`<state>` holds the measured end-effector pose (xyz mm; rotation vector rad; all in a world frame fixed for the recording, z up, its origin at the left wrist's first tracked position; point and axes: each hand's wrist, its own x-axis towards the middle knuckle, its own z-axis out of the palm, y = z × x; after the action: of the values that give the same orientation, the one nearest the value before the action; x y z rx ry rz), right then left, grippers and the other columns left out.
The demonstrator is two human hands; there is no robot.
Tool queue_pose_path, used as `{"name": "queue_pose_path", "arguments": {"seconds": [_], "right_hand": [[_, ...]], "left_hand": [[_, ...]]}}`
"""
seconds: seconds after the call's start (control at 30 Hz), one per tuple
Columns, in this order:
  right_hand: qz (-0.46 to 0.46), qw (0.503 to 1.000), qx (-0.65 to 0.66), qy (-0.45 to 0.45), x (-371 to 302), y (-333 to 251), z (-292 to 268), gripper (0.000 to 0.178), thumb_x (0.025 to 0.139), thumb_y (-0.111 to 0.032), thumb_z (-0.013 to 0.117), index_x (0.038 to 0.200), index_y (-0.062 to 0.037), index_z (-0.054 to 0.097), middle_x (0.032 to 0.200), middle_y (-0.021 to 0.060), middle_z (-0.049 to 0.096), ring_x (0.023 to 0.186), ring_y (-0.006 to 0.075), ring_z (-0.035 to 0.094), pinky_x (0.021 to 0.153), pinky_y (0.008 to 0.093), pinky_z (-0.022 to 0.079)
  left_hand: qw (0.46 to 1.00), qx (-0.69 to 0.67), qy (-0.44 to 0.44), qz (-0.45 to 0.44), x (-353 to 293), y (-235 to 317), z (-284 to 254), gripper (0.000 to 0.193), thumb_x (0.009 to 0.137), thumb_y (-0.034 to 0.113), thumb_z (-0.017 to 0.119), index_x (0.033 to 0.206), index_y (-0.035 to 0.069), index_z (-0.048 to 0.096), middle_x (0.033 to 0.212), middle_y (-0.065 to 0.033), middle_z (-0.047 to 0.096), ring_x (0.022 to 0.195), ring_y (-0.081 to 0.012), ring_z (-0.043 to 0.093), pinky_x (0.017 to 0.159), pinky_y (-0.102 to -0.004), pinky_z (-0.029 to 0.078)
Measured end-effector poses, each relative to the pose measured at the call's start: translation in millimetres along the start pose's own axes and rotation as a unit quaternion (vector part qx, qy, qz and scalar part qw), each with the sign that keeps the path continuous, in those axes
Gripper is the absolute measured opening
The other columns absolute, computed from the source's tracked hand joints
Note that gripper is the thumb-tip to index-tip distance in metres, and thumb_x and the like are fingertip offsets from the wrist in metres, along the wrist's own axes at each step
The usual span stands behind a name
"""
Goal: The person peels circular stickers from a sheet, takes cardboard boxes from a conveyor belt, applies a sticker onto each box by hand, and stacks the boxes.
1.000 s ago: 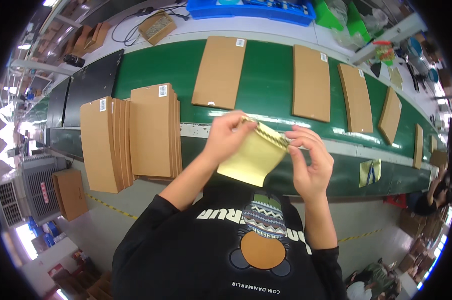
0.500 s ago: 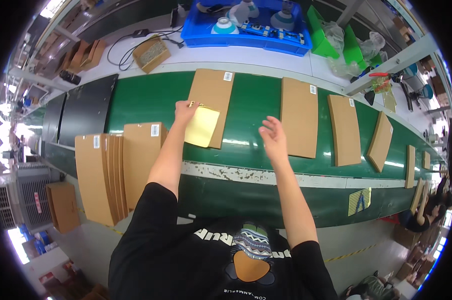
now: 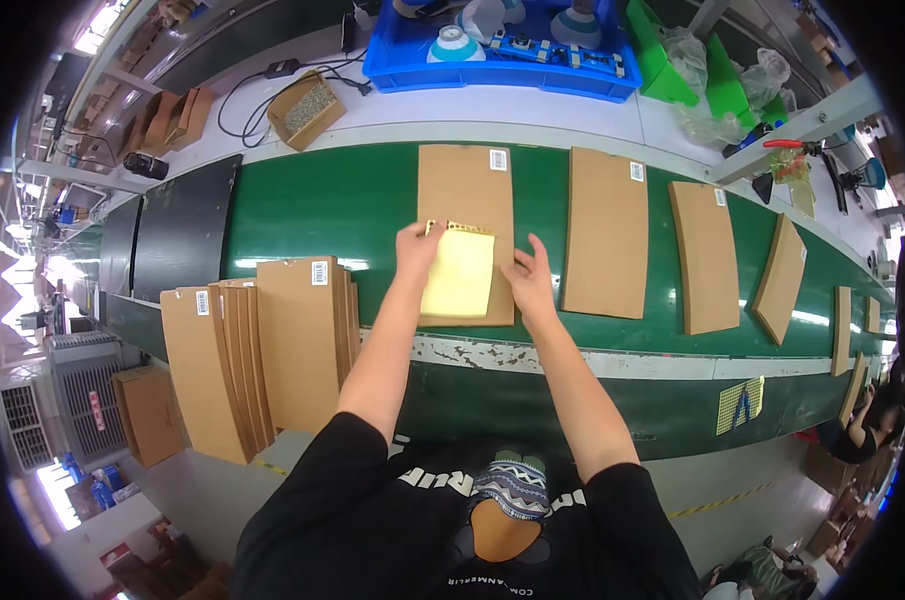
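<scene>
My left hand is closed on the upper left corner of a yellow sheet or thin pad with a row of holes along its top edge. The yellow piece lies over the lower part of a flat brown cardboard box on the green conveyor belt. At that box's right edge is my right hand, fingers apart and holding nothing. Whether its thumb touches the cardboard I cannot tell. A white label sits at the box's upper right corner.
To the right, more flat boxes lie spaced along the belt. Several boxes stand upright at the near left. Black panels lie at the far left. Beyond the belt are a blue bin and a small open carton.
My left hand has moved right with the yellow piece, now squarer over the box. The box sits further right in view. My right hand has come to its right edge.
</scene>
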<state>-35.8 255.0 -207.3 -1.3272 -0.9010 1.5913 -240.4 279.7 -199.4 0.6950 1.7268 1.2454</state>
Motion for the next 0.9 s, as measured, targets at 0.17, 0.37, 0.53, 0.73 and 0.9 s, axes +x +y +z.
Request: {"name": "queue_pose_path", "arguments": {"seconds": [0.17, 0.37, 0.53, 0.73, 0.9], "right_hand": [[0.028, 0.999, 0.036, 0.010, -98, -71, -32, 0.085, 0.083, 0.002, 0.066, 0.150, -0.0071, 0.014, 0.131, 0.0204, 0.050, 0.106, 0.0219, 0.061, 0.086, 0.0343, 0.052], [-0.016, 0.997, 0.052, -0.046, -193, -82, -88, 0.088, 0.077, 0.006, 0.070, 0.147, -0.0052, 0.018, 0.123, 0.0152, 0.055, 0.105, 0.0203, 0.059, 0.081, 0.0330, 0.054], [-0.055, 0.994, 0.065, -0.066, -254, -83, -108, 0.085, 0.068, 0.006, 0.077, 0.141, -0.0025, 0.034, 0.127, 0.0106, 0.054, 0.114, 0.0217, 0.056, 0.102, 0.0383, 0.043], [-0.243, 0.946, 0.173, -0.129, -280, -181, -144, 0.061, 0.087, -0.033, 0.064, 0.134, -0.0025, 0.043, 0.128, 0.0204, 0.054, 0.120, 0.0350, 0.053, 0.101, 0.0472, 0.044], [-0.188, 0.964, 0.031, -0.182, -303, -220, -116, 0.013, 0.089, -0.008, 0.058, 0.096, 0.0028, 0.063, 0.118, 0.0211, 0.062, 0.112, 0.0277, 0.058, 0.099, 0.0409, 0.044]], "left_hand": [[0.989, -0.021, -0.087, 0.122, -91, 29, -20, 0.016, 0.083, 0.013, 0.072, 0.083, -0.002, 0.071, 0.093, -0.0108, 0.066, 0.077, -0.0116, 0.057, 0.062, -0.0258, 0.042], [0.894, -0.044, -0.338, 0.292, -191, 84, -48, 0.013, 0.073, 0.005, 0.077, 0.086, 0.002, 0.074, 0.130, -0.0195, 0.056, 0.119, -0.0290, 0.054, 0.093, -0.0356, 0.043], [0.873, -0.050, -0.376, 0.308, -238, 123, -44, 0.020, 0.064, 0.007, 0.082, 0.082, 0.004, 0.076, 0.120, -0.0192, 0.059, 0.112, -0.0314, 0.056, 0.093, -0.0389, 0.043], [0.795, 0.017, -0.453, 0.402, -267, 128, -50, 0.021, 0.061, 0.010, 0.085, 0.079, 0.006, 0.076, 0.108, -0.0179, 0.062, 0.096, -0.0298, 0.062, 0.080, -0.0364, 0.047], [0.754, 0.100, -0.478, 0.440, -284, 129, -46, 0.021, 0.059, 0.017, 0.086, 0.075, 0.006, 0.076, 0.101, -0.0180, 0.064, 0.090, -0.0302, 0.063, 0.075, -0.0364, 0.049]]}}
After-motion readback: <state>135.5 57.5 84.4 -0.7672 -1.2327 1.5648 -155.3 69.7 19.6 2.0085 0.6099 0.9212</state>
